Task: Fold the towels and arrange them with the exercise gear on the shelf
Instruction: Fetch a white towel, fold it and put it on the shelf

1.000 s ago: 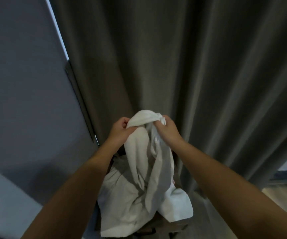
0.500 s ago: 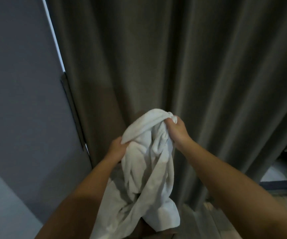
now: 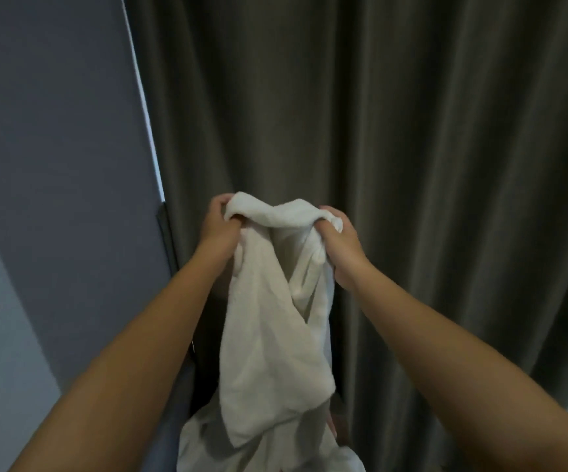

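Holding the towel (image 3: pixel 269 335) up by its top edge

Its bunched top is clenched in the left hand (image 3: pixel 219 229) and right hand (image 3: pixel 339 247), level and slightly apart — it hangs straight down between both forearms, long axis vertical. No desk or shelf shows; grey curtain (image 3: pixel 412 165) behind, bluish wall (image 3: pixel 54 165) left.

Two hands (image 3: pixel 219 229) (image 3: pixel 339 250), one held towel (image 3: pixel 275 335), one curtain (image 3: pixel 412 131)

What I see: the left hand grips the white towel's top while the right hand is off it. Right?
Not quite: the right hand also grips the towel at its top. The left hand grips it as you said. The head view shows both.
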The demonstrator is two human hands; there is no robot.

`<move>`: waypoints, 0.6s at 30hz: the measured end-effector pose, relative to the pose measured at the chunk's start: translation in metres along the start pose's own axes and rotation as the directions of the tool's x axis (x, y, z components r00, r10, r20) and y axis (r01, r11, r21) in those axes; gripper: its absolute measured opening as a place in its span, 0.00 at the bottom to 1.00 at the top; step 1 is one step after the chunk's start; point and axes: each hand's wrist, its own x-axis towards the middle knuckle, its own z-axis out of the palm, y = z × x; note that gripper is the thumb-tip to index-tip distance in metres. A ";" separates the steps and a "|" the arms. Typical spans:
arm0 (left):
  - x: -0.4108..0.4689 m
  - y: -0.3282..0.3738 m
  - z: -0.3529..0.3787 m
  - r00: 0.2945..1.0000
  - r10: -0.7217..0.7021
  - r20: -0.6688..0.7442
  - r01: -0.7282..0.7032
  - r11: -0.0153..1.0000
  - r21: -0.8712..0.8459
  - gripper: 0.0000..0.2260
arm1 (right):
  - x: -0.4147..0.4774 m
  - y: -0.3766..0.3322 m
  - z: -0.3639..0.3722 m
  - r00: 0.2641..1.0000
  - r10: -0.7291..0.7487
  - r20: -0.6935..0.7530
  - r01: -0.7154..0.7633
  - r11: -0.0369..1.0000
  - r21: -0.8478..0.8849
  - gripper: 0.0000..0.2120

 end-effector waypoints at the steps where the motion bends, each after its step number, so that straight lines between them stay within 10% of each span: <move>1: -0.002 0.004 -0.007 0.998 0.056 0.031 -0.056 0.998 0.002 0.18 | -0.001 -0.009 0.007 1.000 0.003 0.017 -0.004 1.000 0.012 0.13; 7: -0.027 0.008 -0.053 0.883 0.025 0.469 -0.110 0.982 0.155 0.42 | -0.013 -0.029 0.042 0.981 -0.024 0.193 0.031 0.999 -0.031 0.09; 18: -0.052 -0.014 -0.061 0.947 -0.040 0.319 0.002 0.993 0.117 0.12 | -0.044 -0.004 0.049 0.871 0.078 0.486 -0.109 0.993 0.036 0.12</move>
